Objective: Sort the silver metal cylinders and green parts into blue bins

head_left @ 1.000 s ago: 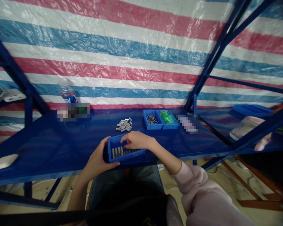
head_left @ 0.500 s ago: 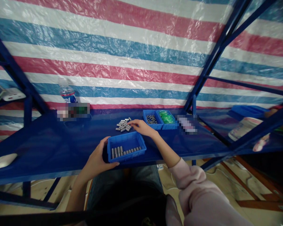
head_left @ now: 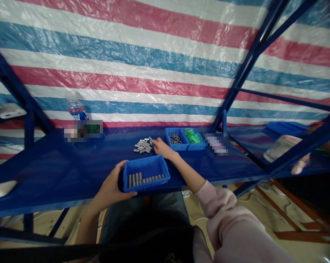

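Note:
My left hand (head_left: 112,187) grips the near left corner of a blue plastic bin (head_left: 146,188), thumb along the front and fingers at the left side. Inside the bin, short grey metal pins (head_left: 135,178) stand in rows along the near wall; the rest of its floor is bare. Behind the bin lies a loose pile of similar metal pins (head_left: 143,146). My right hand (head_left: 162,148) reaches over the pile's right edge, index finger stretched out with its tip at a pin. The other fingers are partly hidden beneath the hand.
Right of the pile stand a small blue bin of little metal parts (head_left: 175,138) and another of green pieces (head_left: 192,137). A bottle (head_left: 77,109) stands at the back left, a white object (head_left: 2,190) at the left edge. Blue frame posts (head_left: 222,120) rise behind; another person's arm (head_left: 327,142) shows far right.
My right hand's index finger has shifted slightly to the pile's far right edge and straightened. The left hand still holds the bin. The view has shifted a little.

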`<state>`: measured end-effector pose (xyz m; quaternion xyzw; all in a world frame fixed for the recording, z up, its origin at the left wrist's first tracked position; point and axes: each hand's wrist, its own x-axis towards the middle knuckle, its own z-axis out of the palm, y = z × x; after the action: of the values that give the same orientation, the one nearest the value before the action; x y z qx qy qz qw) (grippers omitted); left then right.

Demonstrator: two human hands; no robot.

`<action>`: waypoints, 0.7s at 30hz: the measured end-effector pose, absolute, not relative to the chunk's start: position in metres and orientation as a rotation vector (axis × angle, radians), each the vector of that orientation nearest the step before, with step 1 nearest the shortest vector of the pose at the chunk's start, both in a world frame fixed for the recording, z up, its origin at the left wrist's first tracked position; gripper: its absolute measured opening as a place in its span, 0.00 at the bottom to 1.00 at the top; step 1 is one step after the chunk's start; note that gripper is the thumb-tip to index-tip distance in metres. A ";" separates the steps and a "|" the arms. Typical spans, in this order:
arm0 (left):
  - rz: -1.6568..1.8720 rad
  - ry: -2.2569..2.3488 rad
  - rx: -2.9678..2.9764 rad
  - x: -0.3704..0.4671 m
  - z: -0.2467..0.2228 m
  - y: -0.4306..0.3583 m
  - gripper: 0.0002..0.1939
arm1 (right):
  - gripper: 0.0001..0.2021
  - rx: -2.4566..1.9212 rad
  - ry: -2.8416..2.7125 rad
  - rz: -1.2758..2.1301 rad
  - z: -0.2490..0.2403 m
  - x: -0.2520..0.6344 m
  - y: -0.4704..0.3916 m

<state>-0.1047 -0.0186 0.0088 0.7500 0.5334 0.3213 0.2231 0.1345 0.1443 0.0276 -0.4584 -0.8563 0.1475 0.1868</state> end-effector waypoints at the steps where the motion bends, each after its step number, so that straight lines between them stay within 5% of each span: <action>1: 0.887 1.474 2.072 -0.105 0.009 -0.019 0.48 | 0.26 -1.308 -2.423 0.401 0.026 0.134 0.145; 21: 0.882 1.478 2.072 -0.103 0.011 -0.019 0.48 | 0.15 -1.331 -2.371 0.438 0.028 0.137 0.144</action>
<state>-0.1029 -0.0188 0.0114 0.7501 0.5349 0.3192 0.2221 0.1371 0.1436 0.0276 -0.4743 -0.8448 0.1560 0.1922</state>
